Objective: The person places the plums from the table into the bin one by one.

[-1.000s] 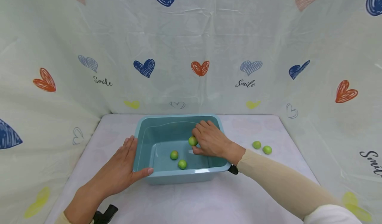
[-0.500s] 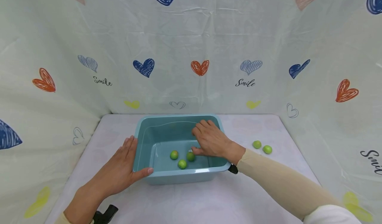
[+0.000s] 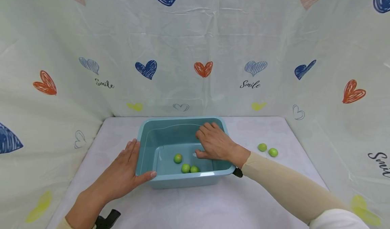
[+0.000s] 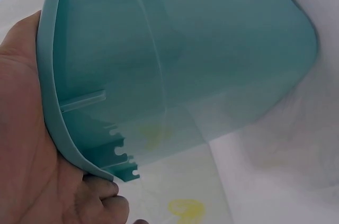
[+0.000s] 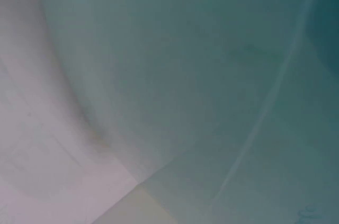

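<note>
A blue-green plastic basin [image 3: 182,177] stands on the table. Three small round green fruits lie on its floor: one with a reddish tinge [image 3: 178,158], and two side by side near the front wall, a left one [image 3: 185,168] and a right one [image 3: 194,169]. My left hand [image 3: 122,168] rests against the basin's left front corner, fingers straight along the left side, thumb on the front rim. In the left wrist view, its palm meets the rim [image 4: 46,75]. Over the basin's right part is my right hand [image 3: 217,142], thumb and fingers apart, no fruit between them visible.
Two more green fruits, one [image 3: 262,147] and another [image 3: 273,152], lie on the white-covered table [image 3: 195,208] right of the basin, beyond my right forearm. A white curtain [image 3: 176,36] printed with hearts encloses the back and sides.
The green fruit pinched in my right hand was let go and dropped into the basin, then rolled forward beside another fruit. Both hands have stayed in place.
</note>
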A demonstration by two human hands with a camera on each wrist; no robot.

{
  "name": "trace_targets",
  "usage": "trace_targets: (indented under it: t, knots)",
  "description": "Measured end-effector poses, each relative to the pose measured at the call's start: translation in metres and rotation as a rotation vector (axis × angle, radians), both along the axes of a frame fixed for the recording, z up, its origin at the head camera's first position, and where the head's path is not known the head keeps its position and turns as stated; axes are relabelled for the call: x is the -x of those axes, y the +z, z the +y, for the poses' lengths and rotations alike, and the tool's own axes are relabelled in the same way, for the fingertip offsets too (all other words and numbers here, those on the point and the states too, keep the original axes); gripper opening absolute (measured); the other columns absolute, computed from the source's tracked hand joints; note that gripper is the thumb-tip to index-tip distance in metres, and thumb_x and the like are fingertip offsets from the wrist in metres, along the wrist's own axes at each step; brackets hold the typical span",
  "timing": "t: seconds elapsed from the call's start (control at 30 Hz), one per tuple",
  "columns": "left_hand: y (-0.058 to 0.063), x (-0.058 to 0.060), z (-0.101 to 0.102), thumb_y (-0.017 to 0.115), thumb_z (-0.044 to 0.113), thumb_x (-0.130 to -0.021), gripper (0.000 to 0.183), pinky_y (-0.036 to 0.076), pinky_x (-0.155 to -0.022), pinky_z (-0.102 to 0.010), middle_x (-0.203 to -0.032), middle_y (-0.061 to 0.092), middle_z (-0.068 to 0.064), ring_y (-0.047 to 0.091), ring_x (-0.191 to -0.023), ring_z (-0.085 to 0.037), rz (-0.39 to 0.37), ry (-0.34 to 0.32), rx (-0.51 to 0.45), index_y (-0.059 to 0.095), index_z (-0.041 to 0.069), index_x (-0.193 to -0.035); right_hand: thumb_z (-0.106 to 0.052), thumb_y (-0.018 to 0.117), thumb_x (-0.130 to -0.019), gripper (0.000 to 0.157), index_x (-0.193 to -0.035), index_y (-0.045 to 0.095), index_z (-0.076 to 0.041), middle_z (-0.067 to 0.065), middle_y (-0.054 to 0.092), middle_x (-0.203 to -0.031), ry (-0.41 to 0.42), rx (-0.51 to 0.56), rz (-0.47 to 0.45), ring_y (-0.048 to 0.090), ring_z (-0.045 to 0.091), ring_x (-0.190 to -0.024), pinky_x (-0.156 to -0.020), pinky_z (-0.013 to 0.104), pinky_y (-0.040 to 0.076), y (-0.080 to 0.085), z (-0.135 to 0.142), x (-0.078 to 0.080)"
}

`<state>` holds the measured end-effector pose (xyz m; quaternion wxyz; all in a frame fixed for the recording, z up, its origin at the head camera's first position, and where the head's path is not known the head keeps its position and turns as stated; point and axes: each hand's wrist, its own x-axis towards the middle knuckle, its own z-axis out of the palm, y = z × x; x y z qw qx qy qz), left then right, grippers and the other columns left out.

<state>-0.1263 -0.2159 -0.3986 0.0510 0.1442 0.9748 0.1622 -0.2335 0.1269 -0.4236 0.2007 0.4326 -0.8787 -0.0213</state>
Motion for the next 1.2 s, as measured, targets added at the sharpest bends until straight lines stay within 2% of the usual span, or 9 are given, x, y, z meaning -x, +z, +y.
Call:
trace_targets:
  t: [0.2, 0.37, 0.5, 0.63, 0.73, 0.97, 1.1, 1.2]
  knots:
    - [0.0, 0.0, -0.001, 0.061, 0.081, -0.089, 0.127, 0.028, -0.121, -0.072, -0.172, 0.014, -0.032, 0.019, -0.157, -0.054, -0.008, -0.001, -0.012, 0.012, -0.01, -0.165, -0.046, 0.073, -0.091, 0.039, -0.105, 0.066, -0.011, 0.002, 0.062, -0.095, 0.017, 0.107, -0.013, 0.051, 0.022, -0.088, -0.078, 0.037, 0.04, 0.003, 0.005, -0.001]
    - [-0.001, 0.001, -0.001, 0.06, 0.082, -0.089, 0.128, 0.028, -0.121, -0.073, -0.172, 0.014, -0.032, 0.019, -0.158, -0.054, -0.017, 0.005, -0.016, 0.011, -0.01, -0.165, -0.042, 0.075, -0.088, 0.037, -0.103, 0.067, -0.008, 0.005, 0.064, -0.095, -0.003, 0.219, -0.008, 0.055, 0.025, -0.09, -0.084, 0.044, 0.046, 0.012, 0.028, -0.006]
    - [-0.001, 0.001, -0.001, 0.06, 0.081, -0.09, 0.128, 0.028, -0.121, -0.073, -0.172, 0.014, -0.032, 0.019, -0.158, -0.054, -0.008, 0.001, -0.015, 0.011, -0.01, -0.165, -0.037, 0.075, -0.088, 0.036, -0.104, 0.066, -0.006, 0.008, 0.064, -0.096, -0.11, 0.302, -0.052, 0.055, 0.027, -0.094, -0.086, 0.047, 0.044, 0.018, 0.065, -0.008]
    - [-0.001, 0.0, -0.002, 0.06, 0.081, -0.09, 0.127, 0.027, -0.121, -0.072, -0.173, 0.012, -0.032, 0.018, -0.158, -0.054, -0.01, -0.004, -0.017, 0.01, -0.01, -0.165, -0.033, 0.077, -0.088, 0.038, -0.108, 0.065, -0.003, 0.011, 0.063, -0.1, -0.277, 0.372, -0.089, 0.052, 0.029, -0.097, -0.086, 0.047, 0.041, 0.014, 0.115, -0.01]
    - [-0.003, -0.001, -0.003, 0.059, 0.082, -0.09, 0.128, 0.028, -0.121, -0.072, -0.173, 0.012, -0.031, 0.019, -0.158, -0.053, -0.015, -0.003, -0.013, 0.01, -0.01, -0.165, -0.032, 0.079, -0.088, 0.042, -0.111, 0.064, 0.0, 0.015, 0.064, -0.105, -0.404, 0.359, -0.106, 0.051, 0.034, -0.102, -0.088, 0.051, 0.041, 0.001, 0.155, -0.012]
    - [-0.003, -0.001, -0.005, 0.06, 0.08, -0.09, 0.127, 0.028, -0.121, -0.072, -0.173, 0.012, -0.031, 0.019, -0.158, -0.053, -0.011, 0.0, -0.014, 0.01, -0.01, -0.165, -0.032, 0.079, -0.086, 0.053, -0.118, 0.06, 0.006, 0.025, 0.063, -0.116, -0.633, 0.157, -0.136, 0.052, 0.048, -0.111, -0.09, 0.063, 0.041, -0.054, 0.236, -0.03]
    - [-0.002, 0.001, -0.003, 0.06, 0.08, -0.091, 0.127, 0.028, -0.121, -0.072, -0.173, 0.012, -0.031, 0.019, -0.158, -0.054, -0.014, -0.004, -0.02, 0.009, -0.009, -0.165, -0.03, 0.078, -0.086, 0.054, -0.12, 0.057, 0.007, 0.027, 0.061, -0.116, -0.704, 0.101, -0.179, 0.051, 0.047, -0.109, -0.087, 0.063, 0.043, -0.08, 0.263, -0.041]
    - [-0.001, 0.003, -0.002, 0.06, 0.08, -0.091, 0.127, 0.028, -0.121, -0.072, -0.173, 0.011, -0.031, 0.019, -0.158, -0.054, -0.016, -0.007, -0.018, 0.009, -0.009, -0.165, -0.028, 0.075, -0.087, 0.051, -0.12, 0.056, 0.007, 0.026, 0.06, -0.115, -0.711, 0.09, -0.214, 0.05, 0.046, -0.108, -0.087, 0.062, 0.042, -0.093, 0.273, -0.044]
